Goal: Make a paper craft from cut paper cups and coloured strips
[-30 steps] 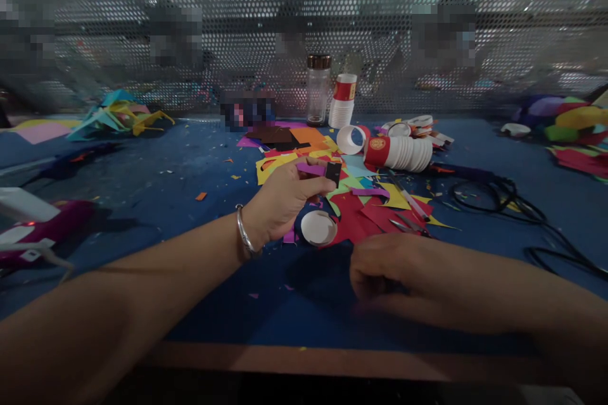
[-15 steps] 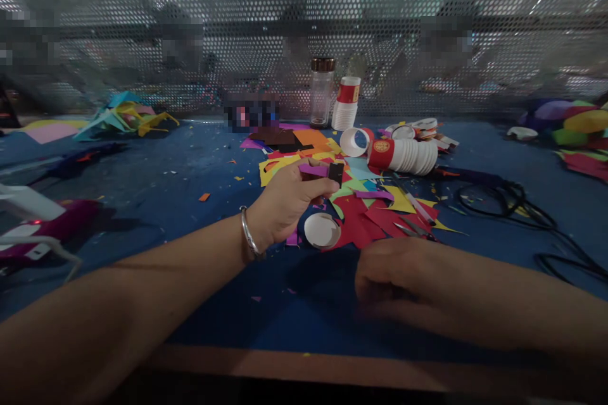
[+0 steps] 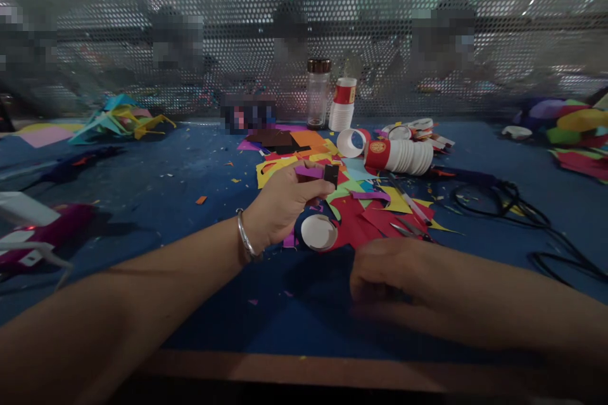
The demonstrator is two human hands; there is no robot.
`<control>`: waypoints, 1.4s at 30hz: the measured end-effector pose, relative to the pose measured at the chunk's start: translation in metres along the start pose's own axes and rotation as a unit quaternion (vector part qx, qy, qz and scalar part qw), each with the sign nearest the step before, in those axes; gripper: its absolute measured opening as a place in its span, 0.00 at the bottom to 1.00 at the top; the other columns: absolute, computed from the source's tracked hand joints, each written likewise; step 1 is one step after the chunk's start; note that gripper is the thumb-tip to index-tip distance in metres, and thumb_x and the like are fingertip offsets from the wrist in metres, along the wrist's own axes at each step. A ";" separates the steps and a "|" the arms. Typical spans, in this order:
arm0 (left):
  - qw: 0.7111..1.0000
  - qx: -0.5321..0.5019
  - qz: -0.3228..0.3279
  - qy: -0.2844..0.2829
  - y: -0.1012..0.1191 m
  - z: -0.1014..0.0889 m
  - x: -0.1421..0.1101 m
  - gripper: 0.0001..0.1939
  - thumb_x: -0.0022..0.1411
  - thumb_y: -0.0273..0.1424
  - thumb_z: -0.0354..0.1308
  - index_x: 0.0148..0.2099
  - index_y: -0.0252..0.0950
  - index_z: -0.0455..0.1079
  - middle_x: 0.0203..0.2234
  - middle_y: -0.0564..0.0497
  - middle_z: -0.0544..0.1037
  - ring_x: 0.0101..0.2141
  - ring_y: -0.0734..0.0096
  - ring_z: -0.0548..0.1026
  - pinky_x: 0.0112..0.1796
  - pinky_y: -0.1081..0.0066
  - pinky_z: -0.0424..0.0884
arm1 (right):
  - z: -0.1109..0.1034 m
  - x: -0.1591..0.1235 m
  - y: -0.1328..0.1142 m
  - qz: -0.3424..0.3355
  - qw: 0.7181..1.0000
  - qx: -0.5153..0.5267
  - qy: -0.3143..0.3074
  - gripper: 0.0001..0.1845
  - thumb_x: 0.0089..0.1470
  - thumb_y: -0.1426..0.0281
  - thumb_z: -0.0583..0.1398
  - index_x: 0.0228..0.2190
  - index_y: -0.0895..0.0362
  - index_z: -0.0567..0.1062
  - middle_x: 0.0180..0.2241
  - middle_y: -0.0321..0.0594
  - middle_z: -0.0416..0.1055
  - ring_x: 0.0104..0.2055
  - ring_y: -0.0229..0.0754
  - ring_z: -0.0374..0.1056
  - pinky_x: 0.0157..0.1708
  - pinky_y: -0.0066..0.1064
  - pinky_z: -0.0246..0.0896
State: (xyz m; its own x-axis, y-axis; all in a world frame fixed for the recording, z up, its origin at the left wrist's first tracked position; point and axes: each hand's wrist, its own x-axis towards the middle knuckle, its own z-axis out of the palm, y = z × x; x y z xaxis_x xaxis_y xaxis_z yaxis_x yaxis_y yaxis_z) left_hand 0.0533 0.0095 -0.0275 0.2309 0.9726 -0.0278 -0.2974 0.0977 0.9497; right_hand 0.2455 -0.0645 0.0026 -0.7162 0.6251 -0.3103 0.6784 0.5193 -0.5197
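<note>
Between the thumb and fingers of my left hand (image 3: 280, 202), which is closed, are a purple paper strip (image 3: 308, 173) and a small black piece (image 3: 331, 176) at its right end. A round white paper piece (image 3: 319, 231), perhaps a cut cup bottom, lies just below that hand. My right hand (image 3: 387, 272) is low over the near part of the table, its fingers curled downward. Blur and shadow hide its fingertips, so I cannot see whether they hold anything. Scissors (image 3: 403, 228) lie just beyond it on red paper (image 3: 363, 218).
Paper cups lie stacked on their side (image 3: 399, 156); another cup stack (image 3: 342, 104) stands beside a clear bottle (image 3: 317, 95). A glue gun with a dark cable (image 3: 498, 190) lies right. At left are a purple-and-white device (image 3: 57, 234) and folded coloured paper (image 3: 118, 119). A perforated screen (image 3: 361, 19) rises behind.
The whole view has shifted slightly, so everything appears a little further left. Both hands keep nearly the same pose, and the purple strip stays in my left hand.
</note>
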 end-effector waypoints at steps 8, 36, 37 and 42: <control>1.000 0.015 0.008 0.003 -0.001 -0.001 0.002 0.09 0.46 0.19 0.66 0.28 0.34 0.70 0.21 0.58 0.70 0.24 0.79 0.65 0.28 0.74 0.61 | -0.003 0.005 0.008 -0.015 0.999 -0.026 0.043 0.06 0.62 0.72 0.59 0.35 0.56 0.78 0.37 0.39 0.77 0.37 0.40 0.71 0.36 0.31 0.63; 0.999 0.034 0.007 0.006 -0.005 0.000 0.003 0.11 0.49 0.17 0.65 0.31 0.35 0.70 0.19 0.59 0.70 0.22 0.79 0.65 0.27 0.74 0.61 | -0.004 0.022 0.023 0.056 0.992 -0.030 0.107 0.08 0.60 0.66 0.61 0.39 0.57 0.75 0.34 0.40 0.74 0.31 0.40 0.66 0.30 0.30 0.58; 0.999 0.033 0.002 0.009 -0.005 0.000 0.003 0.11 0.49 0.17 0.65 0.31 0.35 0.70 0.19 0.59 0.70 0.22 0.79 0.65 0.27 0.74 0.61 | -0.004 0.023 0.022 0.061 0.992 -0.024 0.105 0.07 0.59 0.66 0.61 0.38 0.57 0.75 0.32 0.39 0.72 0.30 0.39 0.64 0.29 0.30 0.57; 1.000 0.028 -0.007 0.010 -0.003 0.002 0.002 0.12 0.49 0.16 0.65 0.31 0.36 0.68 0.18 0.60 0.70 0.21 0.79 0.65 0.27 0.74 0.61 | -0.004 0.026 0.019 0.068 0.993 -0.001 0.098 0.05 0.58 0.69 0.60 0.37 0.57 0.76 0.30 0.38 0.71 0.28 0.39 0.62 0.27 0.29 0.54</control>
State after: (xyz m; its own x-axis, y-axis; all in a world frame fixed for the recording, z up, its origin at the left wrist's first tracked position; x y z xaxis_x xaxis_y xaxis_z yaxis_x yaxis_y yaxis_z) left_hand 0.0566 0.0112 -0.0301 0.2164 0.9752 -0.0463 -0.2425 0.0996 0.9650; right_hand 0.2405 -0.0357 -0.0123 -0.5729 0.7906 -0.2162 0.7666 0.4236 -0.4826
